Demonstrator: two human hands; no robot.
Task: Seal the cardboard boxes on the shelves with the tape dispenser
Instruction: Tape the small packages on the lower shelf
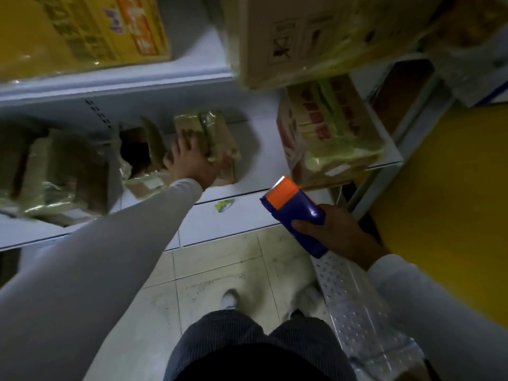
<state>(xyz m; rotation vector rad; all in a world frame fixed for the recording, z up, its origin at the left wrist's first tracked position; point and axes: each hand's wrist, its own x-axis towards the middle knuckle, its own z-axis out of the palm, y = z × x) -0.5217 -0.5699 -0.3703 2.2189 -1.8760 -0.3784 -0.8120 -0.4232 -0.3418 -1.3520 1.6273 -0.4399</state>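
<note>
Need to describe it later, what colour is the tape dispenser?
The tape dispenser is purple-blue with an orange head, seen in the head view.

On the bottom shelf (242, 149), a small box (217, 138) sits right of an open box (143, 158).

Dim, cool light fills the scene. Pale floor tiles (220, 270) with dark grout lines and scuffed grime fill the lower centre of the frame. White metal shelving (115, 89) spans the left and centre, with a slotted upright at upper left. A perforated metal strip (354, 306) slants across the lower right, and a yellow panel (450, 202) fills the right edge.
</note>
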